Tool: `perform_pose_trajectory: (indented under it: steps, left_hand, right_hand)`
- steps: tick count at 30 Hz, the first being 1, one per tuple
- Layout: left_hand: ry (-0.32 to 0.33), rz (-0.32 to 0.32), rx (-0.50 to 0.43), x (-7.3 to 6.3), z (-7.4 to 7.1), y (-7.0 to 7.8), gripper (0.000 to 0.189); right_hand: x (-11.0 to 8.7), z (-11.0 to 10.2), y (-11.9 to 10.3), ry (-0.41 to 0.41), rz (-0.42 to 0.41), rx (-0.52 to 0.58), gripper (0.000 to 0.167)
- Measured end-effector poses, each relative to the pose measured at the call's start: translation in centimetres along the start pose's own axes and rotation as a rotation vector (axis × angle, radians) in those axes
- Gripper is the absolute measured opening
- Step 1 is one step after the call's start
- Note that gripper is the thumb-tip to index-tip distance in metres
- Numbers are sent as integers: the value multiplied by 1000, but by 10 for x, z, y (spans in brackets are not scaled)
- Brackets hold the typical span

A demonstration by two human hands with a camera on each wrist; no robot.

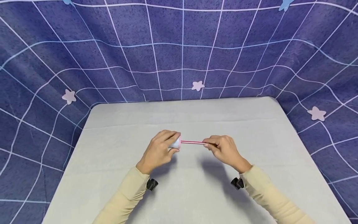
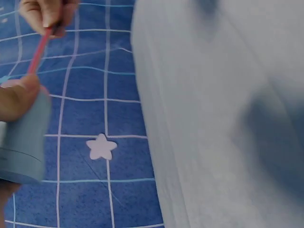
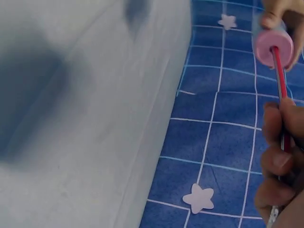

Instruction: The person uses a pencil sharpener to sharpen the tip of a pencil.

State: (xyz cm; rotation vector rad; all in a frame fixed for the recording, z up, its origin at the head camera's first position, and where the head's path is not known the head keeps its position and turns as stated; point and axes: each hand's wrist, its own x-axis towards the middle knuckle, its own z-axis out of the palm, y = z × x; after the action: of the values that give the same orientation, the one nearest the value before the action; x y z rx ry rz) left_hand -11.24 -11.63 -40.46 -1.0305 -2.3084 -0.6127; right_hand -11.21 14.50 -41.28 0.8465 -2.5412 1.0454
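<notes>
Held in the air over the table, a pale blue cylindrical pencil sharpener (image 1: 175, 143) lies on its side in my left hand (image 1: 159, 149). Its pink end face (image 3: 264, 47) has a central hole and points toward my right hand (image 1: 224, 150). A red pencil (image 1: 192, 142) with a pale stripe runs straight from that hole, its tip hidden inside. My right thumb and fingers pinch the pencil farther along, covering its other part. In the left wrist view, the blue body (image 2: 28, 137) shows below my thumb, with a thin seam round it.
A white cloth covers the table (image 1: 179, 193) beneath both hands. Dark blue curtains (image 1: 167, 56) with a pale grid and stars hang at the back and on both sides. Small black devices (image 1: 152, 184) sit at both wrists.
</notes>
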Motion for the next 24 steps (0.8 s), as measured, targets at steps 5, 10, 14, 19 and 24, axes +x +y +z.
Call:
perform_pose_trajectory:
  steps: [5, 10, 14, 19, 24]
  left_hand:
    - [80, 158, 86, -5, 6, -1, 54]
    - [117, 240, 85, -15, 12, -6, 41]
    - [86, 208, 72, -20, 15, -11, 43]
    - [-55, 32, 4, -14, 7, -12, 55]
    - [-227, -159, -168, -6, -9, -15, 53]
  right_hand:
    - [4, -7, 2, -235, 271, 225, 13]
    - [13, -15, 8, -414, 326, 393, 14]
    - [15, -14, 6, -379, 235, 212, 14]
    - [7, -3, 8, -110, -96, -127, 22]
    - [0, 5, 15, 144, -389, -302, 25]
